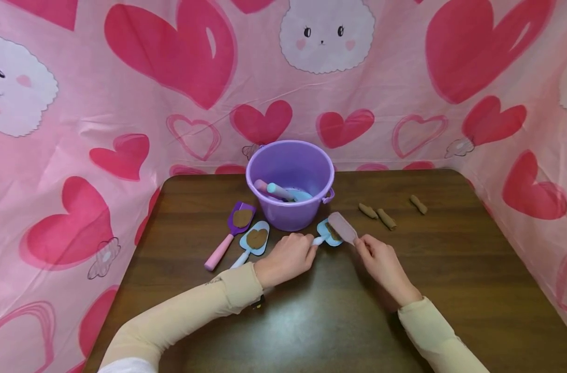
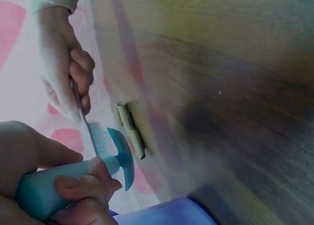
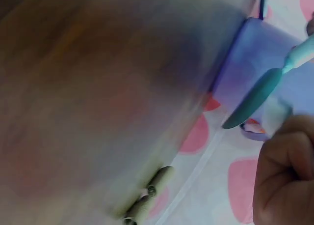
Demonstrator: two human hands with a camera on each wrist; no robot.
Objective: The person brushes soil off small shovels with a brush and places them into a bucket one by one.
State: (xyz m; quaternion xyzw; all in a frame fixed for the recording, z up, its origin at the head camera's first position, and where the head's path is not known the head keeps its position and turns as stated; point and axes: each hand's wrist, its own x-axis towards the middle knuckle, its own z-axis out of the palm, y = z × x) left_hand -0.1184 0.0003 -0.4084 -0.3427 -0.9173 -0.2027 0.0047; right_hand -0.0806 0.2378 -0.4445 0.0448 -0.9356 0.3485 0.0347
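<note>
"Light-blue shovel point(image 1: 323, 228): where is it from the left hand point(image 1: 290, 257)?"

"In its grip: fingers curled round the handle, blade sticking out just beyond them."

"And the right hand point(image 1: 381, 259)?"

"Clamped on a pale pink tool point(image 1: 342, 227), whose flat end covers part of the shovel's blade in the head view; whether they touch, I can't tell."

"Farther out?"

"The purple bucket point(image 1: 288, 215) stands just behind the blade on the worktop point(image 1: 451, 259). Two more shovels point(image 1: 232, 224) lie left of the bucket, three brown pieces point(image 1: 386, 219) to its right."
</note>
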